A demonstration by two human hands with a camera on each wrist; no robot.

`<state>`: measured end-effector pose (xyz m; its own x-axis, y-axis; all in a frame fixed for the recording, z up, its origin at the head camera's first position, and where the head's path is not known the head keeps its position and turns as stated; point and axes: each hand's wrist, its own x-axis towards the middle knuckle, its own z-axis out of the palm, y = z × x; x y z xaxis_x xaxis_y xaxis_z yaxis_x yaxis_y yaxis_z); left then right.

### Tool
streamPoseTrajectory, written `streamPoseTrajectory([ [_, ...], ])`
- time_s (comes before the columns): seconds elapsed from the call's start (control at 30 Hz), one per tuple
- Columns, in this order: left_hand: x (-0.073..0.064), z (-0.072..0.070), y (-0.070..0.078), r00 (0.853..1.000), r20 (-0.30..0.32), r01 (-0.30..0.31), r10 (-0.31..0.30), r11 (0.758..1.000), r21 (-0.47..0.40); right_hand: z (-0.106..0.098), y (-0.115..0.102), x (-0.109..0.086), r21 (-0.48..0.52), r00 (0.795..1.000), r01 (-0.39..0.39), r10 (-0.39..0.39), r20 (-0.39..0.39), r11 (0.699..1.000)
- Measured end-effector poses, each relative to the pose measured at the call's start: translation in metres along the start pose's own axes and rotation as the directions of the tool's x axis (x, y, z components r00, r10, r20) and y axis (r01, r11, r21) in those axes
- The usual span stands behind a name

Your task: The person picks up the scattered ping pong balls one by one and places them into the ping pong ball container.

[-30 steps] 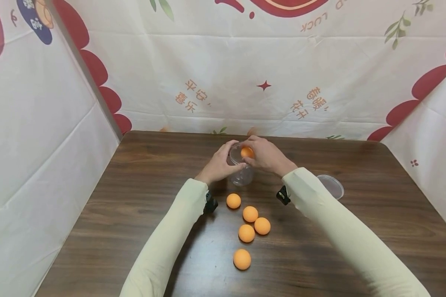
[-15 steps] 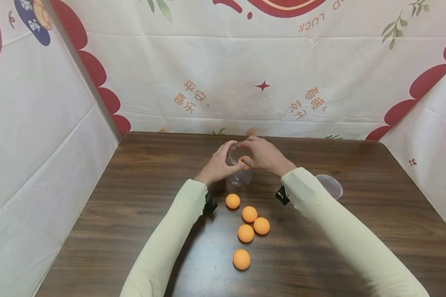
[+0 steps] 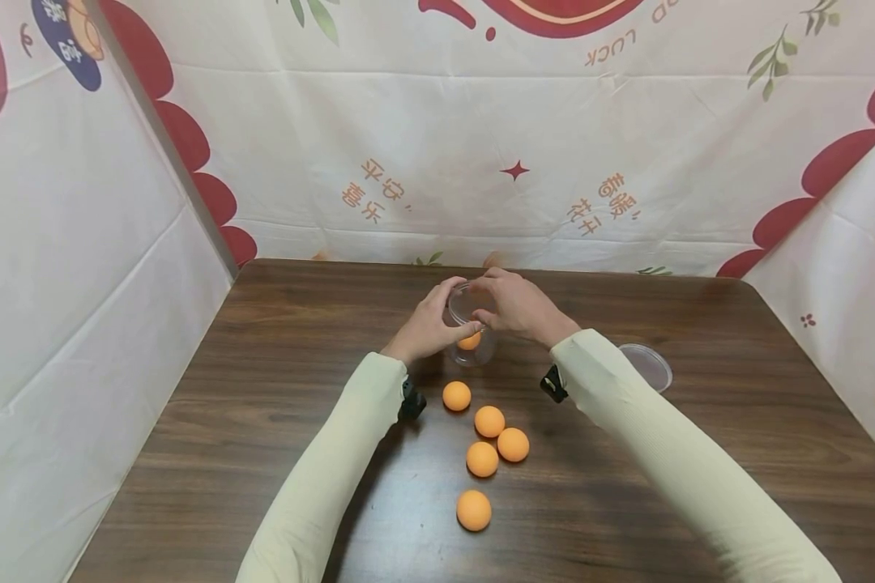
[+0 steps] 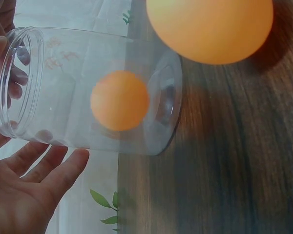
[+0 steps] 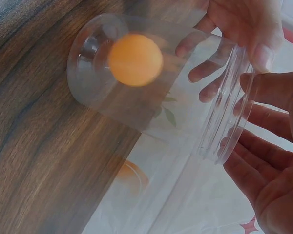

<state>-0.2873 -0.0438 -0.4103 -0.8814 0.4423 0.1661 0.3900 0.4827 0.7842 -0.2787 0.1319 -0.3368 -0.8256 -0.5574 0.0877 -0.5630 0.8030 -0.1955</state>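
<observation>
A clear plastic jar (image 4: 63, 97) stands upright on the table, its threaded mouth uppermost. My left hand (image 3: 424, 325) curves round the jar near its rim and holds it, thumb toward me. Inside the jar is an orange ping-pong ball (image 5: 136, 59), slightly blurred and apart from the base. Over the mouth is my right hand (image 3: 522, 308), fingers loosely bent at the rim, holding no ball. Several more orange balls lie on the table in front of the jar; the closest is a ping-pong ball (image 3: 457, 396).
A round clear lid (image 3: 647, 367) lies on the brown wooden table (image 3: 277, 405), right of the jar and beside my right forearm. Behind the table hangs a white printed cloth (image 3: 437, 121), with further cloth at both sides.
The ping-pong ball that my right fingers held at the jar's mouth has been let go and has dropped down inside the jar. My left hand has stayed on the jar.
</observation>
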Motion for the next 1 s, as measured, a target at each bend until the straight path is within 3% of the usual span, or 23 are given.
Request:
streamPoseTrajectory([
  [0.43, 0.0, -0.001, 0.0, 1.0, 0.007, 0.002, -0.002, 1.0, -0.013, -0.003, -0.003, -0.001, 0.008, 1.0, -0.006, 0.006, -0.019, 1.0],
  [1.0, 0.0, 0.0, -0.001, 1.0, -0.01, -0.016, 0.016, 1.0, -0.01, -0.022, -0.001, -0.014, -0.005, 0.999, 0.034, -0.034, -0.041, 0.999],
])
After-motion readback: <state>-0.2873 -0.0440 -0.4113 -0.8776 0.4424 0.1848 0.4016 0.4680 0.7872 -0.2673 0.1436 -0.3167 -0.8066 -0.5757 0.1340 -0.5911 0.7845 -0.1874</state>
